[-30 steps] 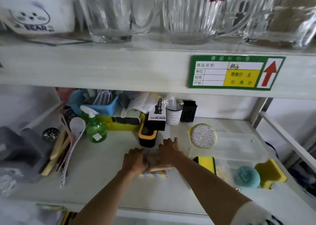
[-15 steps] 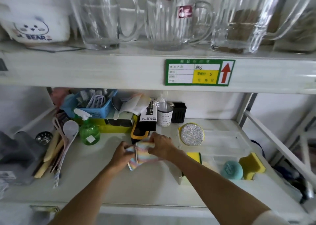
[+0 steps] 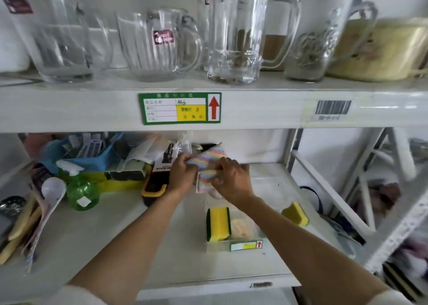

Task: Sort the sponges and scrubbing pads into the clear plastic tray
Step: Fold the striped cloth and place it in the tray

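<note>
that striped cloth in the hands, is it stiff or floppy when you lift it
Probably floppy: the striped cloth bends between the left hand and right hand, one corner sticking up. Likely light, since fingertips alone pinch it. Seems unlikely to slip; no visible sheen.

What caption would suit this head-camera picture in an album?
Both hands, left hand and right hand, hold up striped scrubbing pads above the clear plastic tray.

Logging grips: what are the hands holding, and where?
Both hold the striped pads: left hand pinches the upper left edge, right hand grips the lower right side.
</note>
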Available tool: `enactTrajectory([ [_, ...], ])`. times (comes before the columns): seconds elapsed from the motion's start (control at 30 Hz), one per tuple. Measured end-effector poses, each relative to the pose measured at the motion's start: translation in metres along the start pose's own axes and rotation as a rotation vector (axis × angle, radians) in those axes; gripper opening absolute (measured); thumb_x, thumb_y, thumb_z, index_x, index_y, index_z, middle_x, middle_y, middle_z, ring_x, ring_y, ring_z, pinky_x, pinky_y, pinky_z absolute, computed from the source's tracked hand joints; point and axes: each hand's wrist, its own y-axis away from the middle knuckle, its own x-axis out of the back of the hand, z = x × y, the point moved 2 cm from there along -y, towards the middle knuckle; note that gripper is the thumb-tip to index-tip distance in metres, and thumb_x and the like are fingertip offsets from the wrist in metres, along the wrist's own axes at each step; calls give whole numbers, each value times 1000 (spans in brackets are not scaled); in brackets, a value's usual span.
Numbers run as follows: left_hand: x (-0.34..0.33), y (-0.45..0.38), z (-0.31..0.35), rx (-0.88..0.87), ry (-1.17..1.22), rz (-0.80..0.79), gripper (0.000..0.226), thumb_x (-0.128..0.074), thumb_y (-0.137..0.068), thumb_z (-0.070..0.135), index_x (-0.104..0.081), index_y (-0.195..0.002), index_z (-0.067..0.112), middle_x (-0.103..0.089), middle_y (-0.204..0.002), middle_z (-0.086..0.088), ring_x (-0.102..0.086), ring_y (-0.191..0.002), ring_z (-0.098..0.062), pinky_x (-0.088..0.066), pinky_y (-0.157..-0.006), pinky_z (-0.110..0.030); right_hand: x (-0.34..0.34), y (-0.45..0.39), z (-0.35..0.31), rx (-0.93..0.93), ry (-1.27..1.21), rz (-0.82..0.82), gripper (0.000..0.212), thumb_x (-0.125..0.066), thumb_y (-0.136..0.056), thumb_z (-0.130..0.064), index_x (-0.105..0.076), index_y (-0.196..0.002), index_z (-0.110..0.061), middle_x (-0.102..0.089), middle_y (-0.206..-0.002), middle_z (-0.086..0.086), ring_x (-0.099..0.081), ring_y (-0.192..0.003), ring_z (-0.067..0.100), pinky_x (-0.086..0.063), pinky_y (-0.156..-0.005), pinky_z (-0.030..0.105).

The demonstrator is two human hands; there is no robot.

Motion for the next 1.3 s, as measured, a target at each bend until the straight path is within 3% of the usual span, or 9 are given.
enactTrajectory([
  [0.2, -82, -10, 16, -21, -65, -140, 31, -57, -67, 16, -65, -96, 12, -71, -101, -11, -66, -96, -29, -54, -85, -41, 29, 11, 73, -172, 141, 6, 26, -63, -70, -30, -60, -93, -19, -68, -89, 2, -60, -91, 27, -36, -83, 39],
  [0.4, -140, -22, 15, -50, -190, -237, 24, -72, -69, 19, -68, -91, 12, -74, -97, -10, -68, -92, -27, -55, -82, -41, 40, 14, 125, -222, 156, -71, 25, -62, -75, -25, -62, -99, -17, -66, -99, 4, -57, -99, 29, -37, -85, 40],
  [0.57, -162, -31, 5, -92, -471, -261, 20, -66, -75, 21, -73, -93, 25, -75, -103, 0, -66, -102, -23, -54, -86, -37, 31, 14, 142, -214, 170, -188, 34, -62, -77, -27, -62, -110, -20, -62, -110, 4, -54, -107, 29, -37, -89, 39],
  [0.8, -175, -37, -13, -75, -583, -382, 16, -66, -77, 30, -75, -89, 28, -76, -102, 4, -68, -98, -21, -54, -83, -34, 11, 16, 154, -250, 191, -330, 38, -57, -83, -31, -59, -118, -18, -58, -115, 6, -51, -111, 28, -38, -92, 40],
  [0.97, -179, -40, -21, -114, -652, -426, 27, -55, -82, 15, -75, -98, 26, -74, -108, -1, -66, -102, -26, -55, -85, -36, 6, 14, 156, -277, 214, -364, 38, -54, -87, -27, -56, -124, -18, -57, -121, 6, -50, -114, 27, -37, -95, 41],
  [1.17, -181, -45, -25, -183, -707, -426, 39, -53, -86, 3, -66, -119, 17, -61, -130, -12, -58, -119, -31, -51, -96, -40, -2, 11, 158, -281, 244, -382, 45, -48, -89, -18, -51, -133, -25, -52, -130, 5, -48, -120, 25, -33, -104, 41],
  [1.3, -174, -44, -26, -225, -665, -429, 44, -52, -86, 0, -60, -127, 14, -51, -133, -14, -53, -123, -31, -46, -102, -40, -5, 13, 158, -260, 250, -391, 50, -52, -89, -17, -45, -138, -24, -45, -142, 3, -40, -133, 23, -19, -116, 46],
])
